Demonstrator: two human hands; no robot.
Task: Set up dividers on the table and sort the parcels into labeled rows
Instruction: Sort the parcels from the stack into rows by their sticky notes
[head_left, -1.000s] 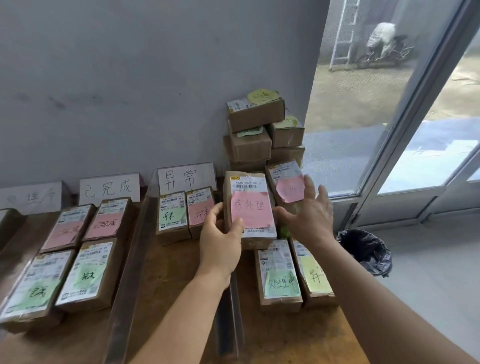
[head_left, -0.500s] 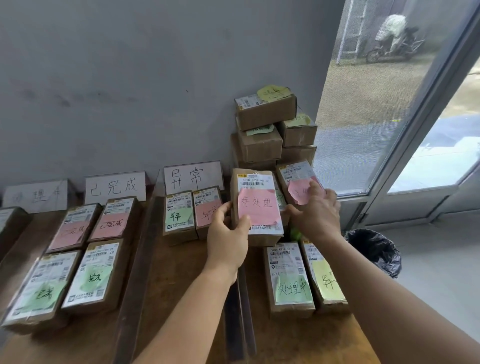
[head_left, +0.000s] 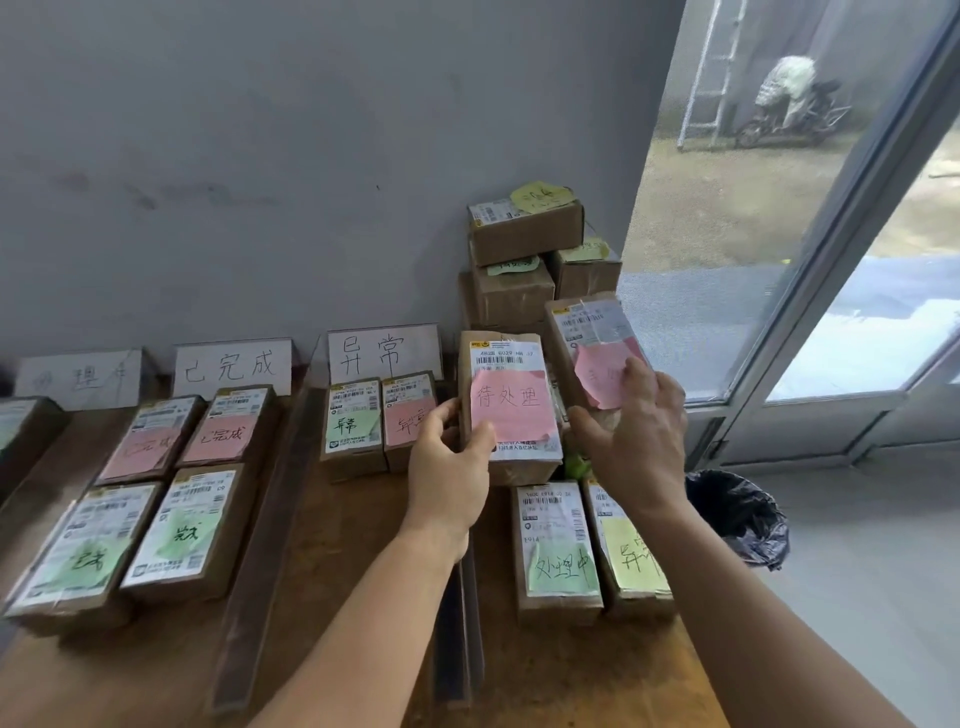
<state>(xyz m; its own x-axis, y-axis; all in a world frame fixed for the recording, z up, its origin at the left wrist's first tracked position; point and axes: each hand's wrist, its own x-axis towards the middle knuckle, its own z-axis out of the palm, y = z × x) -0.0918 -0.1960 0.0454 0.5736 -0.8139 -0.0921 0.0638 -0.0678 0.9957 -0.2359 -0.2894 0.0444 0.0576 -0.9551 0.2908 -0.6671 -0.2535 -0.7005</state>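
Gripping the pink-noted parcel (head_left: 511, 410), left hand (head_left: 451, 470) covers its edge; right hand (head_left: 636, 431) half-hides another parcel (head_left: 587, 332) it grasps

Both hands (head_left: 449, 467) (head_left: 636, 441) forward, fingers curled.

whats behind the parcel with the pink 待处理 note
Behind the 待处理 parcel, held by the left hand, a stack of brown boxes stands against the wall. The lowest boxes are covered, as is whatever the parcel stands on.

Two bare forearms and hands (head_left: 449, 470), no sleeves, rings or watch
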